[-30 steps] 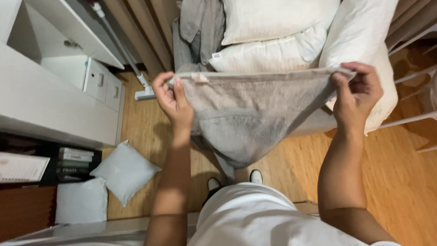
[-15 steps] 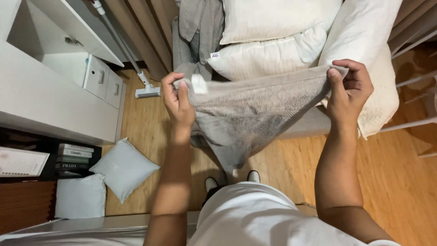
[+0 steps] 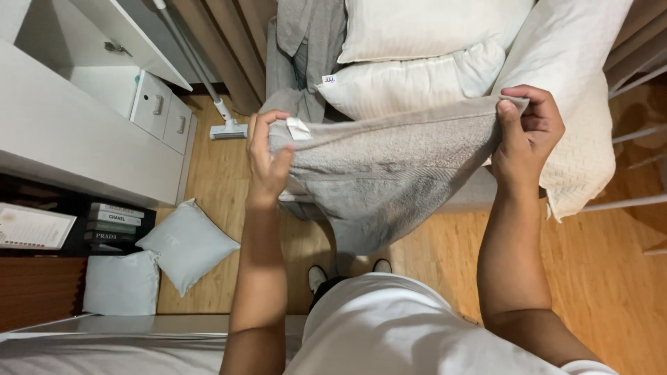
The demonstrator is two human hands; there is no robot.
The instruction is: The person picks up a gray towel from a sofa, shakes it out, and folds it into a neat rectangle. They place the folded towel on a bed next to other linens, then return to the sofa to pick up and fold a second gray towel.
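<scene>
A person stands and looks down at 2 bare hands that hold up a grey towel (image 3: 389, 173). The left hand (image 3: 267, 163) pinches 1 top corner of the towel — its grip is closed on the cloth, with the thumb in front, just beside a small white tag (image 3: 299, 128). The right hand (image 3: 528, 135) pinches the other top corner, and its grip is closed tight on the cloth too. The top edge of the towel runs between the 2 hands, a bit higher on the right side. The rest of the towel hangs down in the air in a soft point, above the person's shoes (image 3: 318, 276) and the wooden floor (image 3: 431, 243).

Behind the towel is a bed with white pillows (image 3: 417, 31) and a white cover with a zigzag pattern (image 3: 580, 156). A grey cloth (image 3: 309, 31) lies at the head of the bed. A white floor cleaner on a long stick (image 3: 228, 130) stands on the floor near a white cabinet with drawers (image 3: 163, 111). 2 pale blue cushions (image 3: 186, 244) lie on the floor at the left — near a stack of books (image 3: 114, 226) on a dark shelf.
</scene>
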